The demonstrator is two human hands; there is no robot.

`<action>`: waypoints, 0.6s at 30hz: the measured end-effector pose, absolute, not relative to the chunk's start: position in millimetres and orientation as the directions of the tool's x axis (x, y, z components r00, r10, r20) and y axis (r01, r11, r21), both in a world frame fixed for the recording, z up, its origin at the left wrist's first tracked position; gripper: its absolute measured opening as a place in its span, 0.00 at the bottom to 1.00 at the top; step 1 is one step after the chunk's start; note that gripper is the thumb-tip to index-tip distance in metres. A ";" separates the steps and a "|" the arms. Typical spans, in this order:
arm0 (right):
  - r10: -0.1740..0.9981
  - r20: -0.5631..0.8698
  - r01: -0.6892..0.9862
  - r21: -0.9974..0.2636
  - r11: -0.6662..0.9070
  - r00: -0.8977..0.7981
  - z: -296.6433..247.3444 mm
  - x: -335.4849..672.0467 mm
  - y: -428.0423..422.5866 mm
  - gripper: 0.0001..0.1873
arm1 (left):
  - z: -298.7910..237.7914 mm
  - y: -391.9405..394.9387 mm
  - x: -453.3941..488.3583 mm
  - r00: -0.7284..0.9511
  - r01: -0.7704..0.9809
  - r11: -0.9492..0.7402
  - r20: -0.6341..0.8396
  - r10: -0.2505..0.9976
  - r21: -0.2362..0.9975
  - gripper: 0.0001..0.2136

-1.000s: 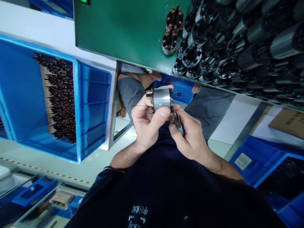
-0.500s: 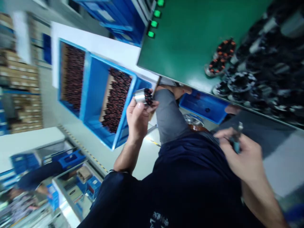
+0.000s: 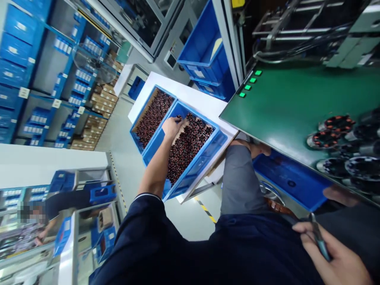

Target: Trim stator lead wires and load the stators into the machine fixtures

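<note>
My left hand reaches into a blue bin, its fingers closed on a small dark wound motor stator at the bin's upper side. Rows of similar stators, dark with reddish bits, fill most of that bin. Low on the right, my right hand is wrapped around slim pliers with a teal handle and a metal tip pointing up. It rests near my lap, away from the bin.
A second blue bin packed with stators adjoins the first on a white table. Motor parts crowd the green worktop at right. Another blue bin sits beneath it. A co-worker is at the lower left.
My left hand has moved from in front of the bin into it; the silver cylinder it held is no longer visible. My right hand keeps the pliers. The view has swung left.
</note>
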State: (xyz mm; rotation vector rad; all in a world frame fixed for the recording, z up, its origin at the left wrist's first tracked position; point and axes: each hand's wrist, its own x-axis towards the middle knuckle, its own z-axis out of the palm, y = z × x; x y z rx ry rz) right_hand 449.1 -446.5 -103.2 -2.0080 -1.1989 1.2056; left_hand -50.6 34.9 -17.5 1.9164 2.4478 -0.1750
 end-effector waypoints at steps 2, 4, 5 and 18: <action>0.870 -0.448 0.400 -0.773 -0.492 0.205 -91.8 440.3 -433.9 0.23 | -31.6 41.1 -47.1 -0.259 0.965 0.253 -0.122 0.958 -0.064 0.20; 0.865 -0.461 0.365 -0.785 -0.501 0.197 -86.4 435.1 -426.7 0.25 | -40.7 44.3 -44.1 -0.261 0.965 0.256 -0.137 0.956 -0.057 0.20; 0.863 -0.471 0.355 -0.787 -0.505 0.184 -85.8 433.8 -424.8 0.26 | -43.1 45.3 -42.9 -0.255 0.967 0.251 -0.138 0.957 -0.050 0.19; 0.863 -0.504 0.381 -0.807 -0.452 -0.045 -66.7 412.8 -404.9 0.37 | 9.9 -11.2 68.1 0.300 0.885 -0.363 0.240 0.923 0.290 0.21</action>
